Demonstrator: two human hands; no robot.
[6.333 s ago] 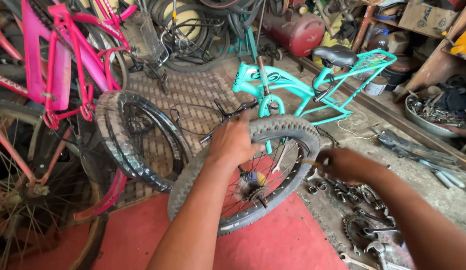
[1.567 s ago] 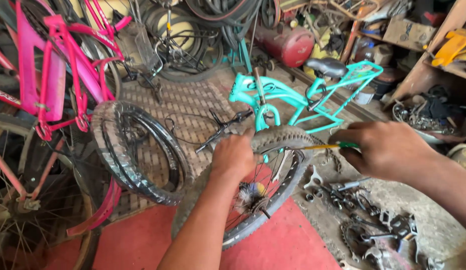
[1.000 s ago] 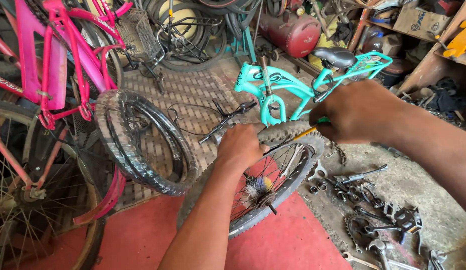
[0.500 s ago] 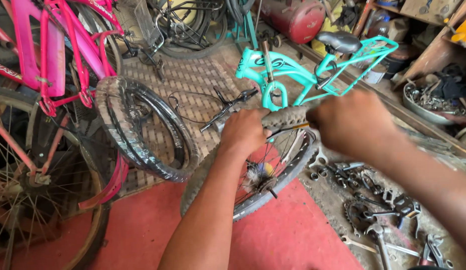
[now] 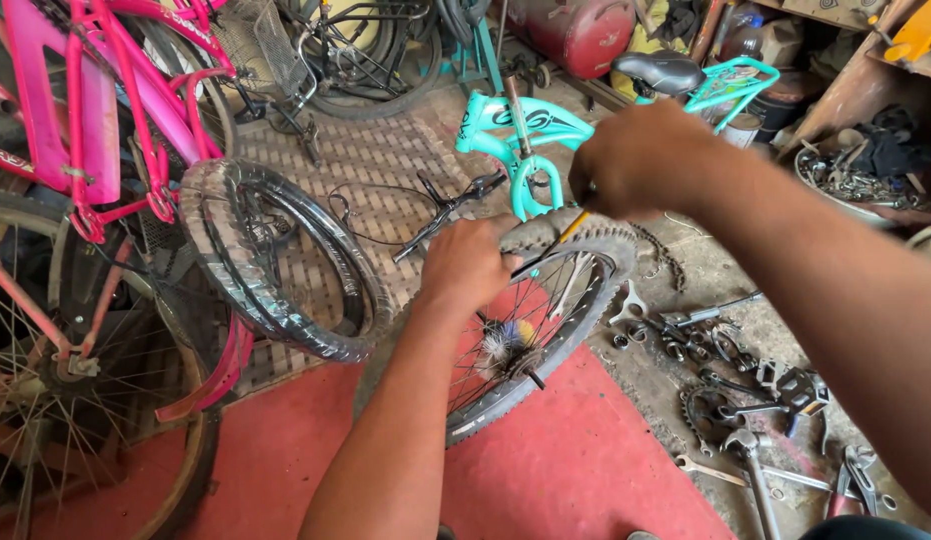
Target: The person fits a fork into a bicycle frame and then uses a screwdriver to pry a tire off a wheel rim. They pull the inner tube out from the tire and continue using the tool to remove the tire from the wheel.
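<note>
A small spoked bicycle wheel (image 5: 575, 300) with a knobby black tyre stands upright on the red floor in front of me. My left hand (image 5: 467, 262) grips the top of its tyre. My right hand (image 5: 640, 160) is closed on a yellow-handled tool (image 5: 545, 247) whose dark tip reaches down to the rim right beside my left hand. A colourful brush-like ring (image 5: 505, 343) sits around the hub.
A second tyre (image 5: 275, 270) leans at the left against a pink bicycle (image 5: 95, 120). A teal bicycle frame (image 5: 545, 130) lies behind the wheel. Wrenches, a chain and sprockets (image 5: 745, 390) litter the ground at the right. A red tank (image 5: 575, 30) stands at the back.
My right hand has risen from low beside the wheel and swung left with the tool, bringing its tip to the rim by my left hand. The left hand stayed on the tyre.
</note>
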